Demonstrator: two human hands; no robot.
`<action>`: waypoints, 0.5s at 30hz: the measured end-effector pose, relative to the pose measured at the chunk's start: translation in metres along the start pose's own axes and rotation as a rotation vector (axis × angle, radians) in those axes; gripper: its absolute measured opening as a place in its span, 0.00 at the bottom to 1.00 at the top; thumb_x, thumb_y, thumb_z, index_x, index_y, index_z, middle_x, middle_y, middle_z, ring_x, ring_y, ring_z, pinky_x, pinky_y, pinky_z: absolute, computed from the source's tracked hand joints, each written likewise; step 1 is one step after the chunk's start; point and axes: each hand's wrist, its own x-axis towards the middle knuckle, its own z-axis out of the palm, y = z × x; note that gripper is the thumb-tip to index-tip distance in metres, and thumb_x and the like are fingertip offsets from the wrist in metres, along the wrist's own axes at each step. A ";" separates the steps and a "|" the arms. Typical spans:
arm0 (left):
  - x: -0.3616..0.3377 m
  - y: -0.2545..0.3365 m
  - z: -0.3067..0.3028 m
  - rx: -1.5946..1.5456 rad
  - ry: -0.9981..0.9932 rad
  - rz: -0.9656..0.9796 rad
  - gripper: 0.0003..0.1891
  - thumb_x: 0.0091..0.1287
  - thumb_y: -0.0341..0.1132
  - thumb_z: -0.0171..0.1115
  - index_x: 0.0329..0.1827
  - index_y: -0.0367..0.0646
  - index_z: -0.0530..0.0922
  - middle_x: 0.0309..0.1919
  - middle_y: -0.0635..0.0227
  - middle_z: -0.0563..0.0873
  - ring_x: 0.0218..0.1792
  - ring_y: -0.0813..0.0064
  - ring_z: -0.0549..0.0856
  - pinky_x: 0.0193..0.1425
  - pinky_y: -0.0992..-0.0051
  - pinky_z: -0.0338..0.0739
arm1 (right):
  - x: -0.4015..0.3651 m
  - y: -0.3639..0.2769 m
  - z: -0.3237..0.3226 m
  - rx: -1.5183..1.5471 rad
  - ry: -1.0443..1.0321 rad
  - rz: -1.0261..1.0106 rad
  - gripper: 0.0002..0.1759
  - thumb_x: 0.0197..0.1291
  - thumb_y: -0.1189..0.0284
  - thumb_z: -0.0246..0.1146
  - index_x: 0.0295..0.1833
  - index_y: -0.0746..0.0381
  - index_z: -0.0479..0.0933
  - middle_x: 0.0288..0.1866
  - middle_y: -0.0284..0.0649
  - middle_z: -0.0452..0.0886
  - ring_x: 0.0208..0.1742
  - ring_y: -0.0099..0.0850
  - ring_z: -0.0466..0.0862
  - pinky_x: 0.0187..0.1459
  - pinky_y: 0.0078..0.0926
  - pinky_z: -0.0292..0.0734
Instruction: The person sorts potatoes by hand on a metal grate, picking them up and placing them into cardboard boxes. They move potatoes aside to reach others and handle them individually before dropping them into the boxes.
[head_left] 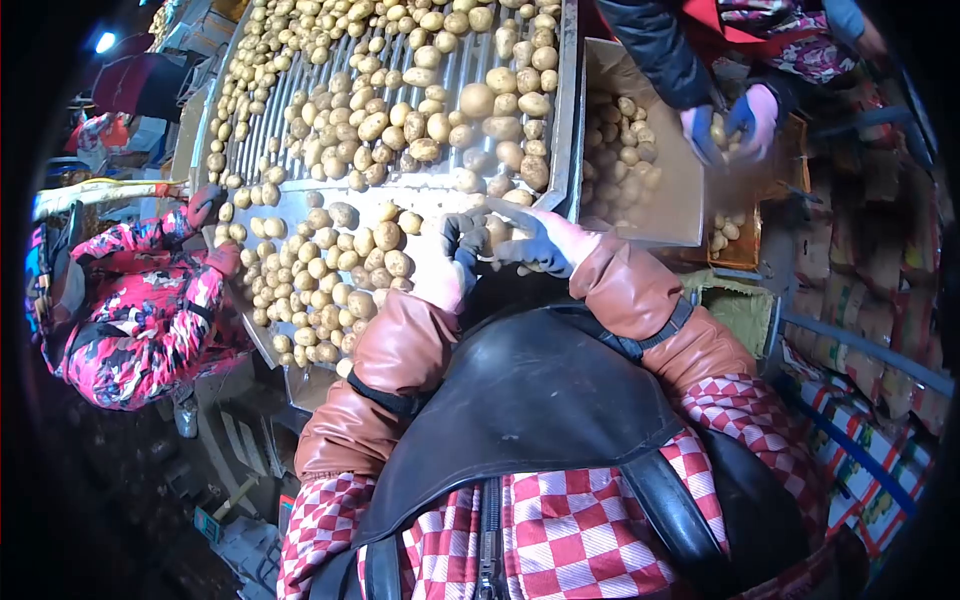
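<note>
My left hand [462, 250], in a pink and dark grey glove, is at the near edge of the metal sorting table [420, 205], its fingers curled against a potato [494, 232]. On the other side of that potato is my right hand [540, 243], gloved in pink and blue-grey, with its fingers bent toward the left hand. Both hands are close together around the potato. Many potatoes [330, 260] lie on the table to the left of my hands, and more rest on the ridged rollers [330, 75] beyond.
At the left, a co-worker in a pink camouflage jacket [150, 310] reaches to the table. Another co-worker's gloved hands [735, 125] are over boxes at the upper right. A cardboard box [680, 190] holds potatoes. A green-lined crate [735, 310] stands right of my right arm.
</note>
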 end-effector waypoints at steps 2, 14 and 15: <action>0.004 -0.013 -0.002 0.153 0.059 0.028 0.02 0.76 0.29 0.55 0.46 0.42 0.73 0.39 0.69 0.79 0.36 0.77 0.80 0.31 0.74 0.82 | 0.011 0.004 0.002 0.631 0.161 0.145 0.27 0.72 0.62 0.55 0.74 0.56 0.67 0.67 0.40 0.75 0.50 0.35 0.84 0.51 0.28 0.84; -0.026 0.035 -0.005 -0.197 0.338 -0.016 0.07 0.76 0.30 0.53 0.51 0.35 0.70 0.45 0.54 0.85 0.34 0.70 0.86 0.35 0.74 0.82 | 0.001 -0.023 -0.006 0.070 -0.069 -0.037 0.38 0.58 0.76 0.69 0.74 0.57 0.66 0.60 0.40 0.79 0.56 0.34 0.82 0.47 0.28 0.84; -0.038 0.035 -0.014 -0.147 0.309 -0.036 0.06 0.76 0.30 0.53 0.49 0.37 0.71 0.45 0.54 0.85 0.35 0.69 0.87 0.34 0.74 0.81 | 0.003 -0.020 -0.003 0.225 -0.102 -0.225 0.38 0.60 0.72 0.68 0.76 0.55 0.63 0.60 0.41 0.79 0.53 0.32 0.83 0.43 0.26 0.84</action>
